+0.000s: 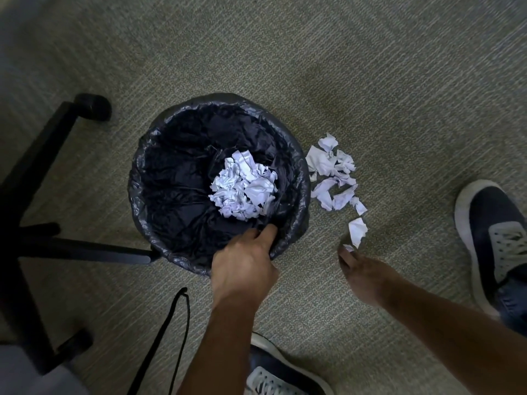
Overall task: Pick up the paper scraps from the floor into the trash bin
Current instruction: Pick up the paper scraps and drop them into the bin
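A round trash bin (302,178) lined with a black bag stands on the carpet in the middle of the view. Crumpled white paper (242,189) lies in its bottom. My left hand (245,260) grips the bin's near rim, thumb inside. Several white paper scraps (333,175) lie on the carpet just right of the bin. One larger scrap (358,230) lies nearer to me. My right hand (365,272) is low over the carpet, its fingertips pinched on a small scrap (348,248) right below that larger one.
A black office chair base (57,246) with casters spreads at the left, one leg reaching the bin. A black cord (176,332) hangs near my left arm. My dark sneakers are at the right (490,238) and at the bottom (282,372). Grey-green carpet lies all around.
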`<control>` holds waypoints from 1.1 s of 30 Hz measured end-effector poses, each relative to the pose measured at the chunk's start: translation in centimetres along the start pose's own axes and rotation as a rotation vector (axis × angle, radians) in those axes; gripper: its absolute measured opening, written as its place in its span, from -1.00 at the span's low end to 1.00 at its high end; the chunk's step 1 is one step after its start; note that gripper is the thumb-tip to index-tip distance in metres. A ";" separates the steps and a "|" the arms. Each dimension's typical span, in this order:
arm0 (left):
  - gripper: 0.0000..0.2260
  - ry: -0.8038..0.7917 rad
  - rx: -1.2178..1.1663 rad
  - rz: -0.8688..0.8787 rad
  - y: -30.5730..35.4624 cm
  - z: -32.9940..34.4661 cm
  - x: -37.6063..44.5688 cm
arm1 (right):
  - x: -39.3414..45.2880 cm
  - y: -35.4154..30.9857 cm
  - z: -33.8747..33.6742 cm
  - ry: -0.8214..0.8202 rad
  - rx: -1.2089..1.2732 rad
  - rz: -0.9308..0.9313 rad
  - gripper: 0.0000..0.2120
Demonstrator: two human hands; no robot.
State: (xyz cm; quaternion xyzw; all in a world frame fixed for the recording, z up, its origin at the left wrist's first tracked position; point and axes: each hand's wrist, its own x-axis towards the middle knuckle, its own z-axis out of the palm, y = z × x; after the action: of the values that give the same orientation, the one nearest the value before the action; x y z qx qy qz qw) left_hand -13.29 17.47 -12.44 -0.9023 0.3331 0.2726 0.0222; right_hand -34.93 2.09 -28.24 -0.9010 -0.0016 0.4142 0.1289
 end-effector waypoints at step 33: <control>-0.55 -0.030 0.137 -0.009 1.0 1.5 0.1 | -1.0 7.3 -8.9 0.162 -0.005 0.090 -0.35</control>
State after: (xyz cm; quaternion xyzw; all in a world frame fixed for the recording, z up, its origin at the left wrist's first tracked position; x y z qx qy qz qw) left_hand -14.52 16.98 -13.62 -0.8960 0.3466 0.2626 0.0902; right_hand -29.67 -7.13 -23.67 -0.9310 0.0485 0.3454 0.1077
